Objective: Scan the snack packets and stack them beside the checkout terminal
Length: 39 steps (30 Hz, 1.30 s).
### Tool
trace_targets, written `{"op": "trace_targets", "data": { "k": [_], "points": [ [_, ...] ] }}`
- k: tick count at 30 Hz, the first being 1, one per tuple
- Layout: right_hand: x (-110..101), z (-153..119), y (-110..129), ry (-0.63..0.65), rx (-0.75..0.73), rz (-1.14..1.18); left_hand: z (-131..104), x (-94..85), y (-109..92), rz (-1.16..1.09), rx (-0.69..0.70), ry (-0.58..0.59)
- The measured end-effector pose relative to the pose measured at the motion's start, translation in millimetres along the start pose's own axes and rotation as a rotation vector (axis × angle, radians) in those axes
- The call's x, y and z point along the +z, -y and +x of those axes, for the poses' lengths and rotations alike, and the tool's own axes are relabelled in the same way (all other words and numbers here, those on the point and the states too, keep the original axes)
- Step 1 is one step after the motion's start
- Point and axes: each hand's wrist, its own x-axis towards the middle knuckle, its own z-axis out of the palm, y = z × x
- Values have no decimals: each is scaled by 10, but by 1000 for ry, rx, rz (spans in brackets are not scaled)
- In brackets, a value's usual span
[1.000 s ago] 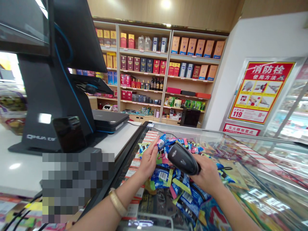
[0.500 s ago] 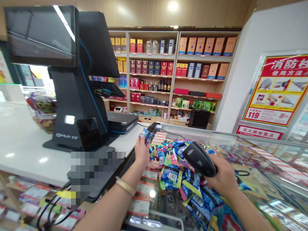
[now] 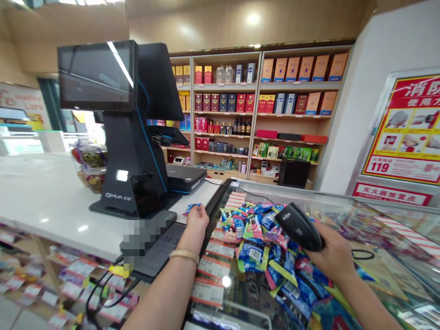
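Observation:
My left hand (image 3: 197,221) pinches a small blue packet (image 3: 191,209) over the white counter, just behind the black device beside the register. A beaded bracelet is on that wrist. In my right hand (image 3: 332,250) is a black handheld scanner (image 3: 299,226), its head pointing up and left above a heap of packets. The heap of blue, green and pink candy packets (image 3: 252,255) lies on the glass display case (image 3: 247,293), between my two hands. Part of the heap is hidden under the scanner and my right hand.
A black register (image 3: 123,156) with two screens stands on the white counter (image 3: 30,183) at left, a jar (image 3: 92,165) behind it. Cables hang from the counter's front edge. Shelves of boxes and bottles line the back wall; a red sign (image 3: 409,133) is at right.
My left hand has moved left with the blue packet, from beside the heap to over the white counter. The view has turned left; my right hand still holds the scanner over the packets.

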Motion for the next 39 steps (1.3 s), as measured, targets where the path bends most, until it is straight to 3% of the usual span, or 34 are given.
{"op": "trace_targets", "data": {
  "k": [6, 10, 12, 16, 18, 21, 25, 28, 32, 39],
  "points": [
    [-30, 47, 28, -22, -31, -14, -176, 67, 14, -64, -138, -75],
    [-44, 54, 35, -5, -41, -6, -426, 150, 52, -56, -99, 6],
    [-46, 50, 34, 0, -49, -8, -547, 180, 102, 24, -55, 101],
    [-46, 50, 37, -20, -47, -18, -728, 187, 240, 666, 213, 471],
    [-49, 59, 43, -14, -33, -20, -794, 176, 289, 995, 373, 603],
    [-62, 77, 60, 14, -16, -16, -868, 165, 307, 1326, 525, 598],
    [-80, 99, 92, 41, -23, 1, -895, 158, 294, 1545, 534, 517],
    [-87, 107, 115, 36, -37, 6, -861, 149, 318, 1551, 467, 515],
    [-90, 110, 128, 35, -37, 9, -814, 143, 377, 1399, 403, 546],
    [-85, 106, 116, 46, -47, 10, -783, 160, 359, 984, 470, 507]
  ]
}}
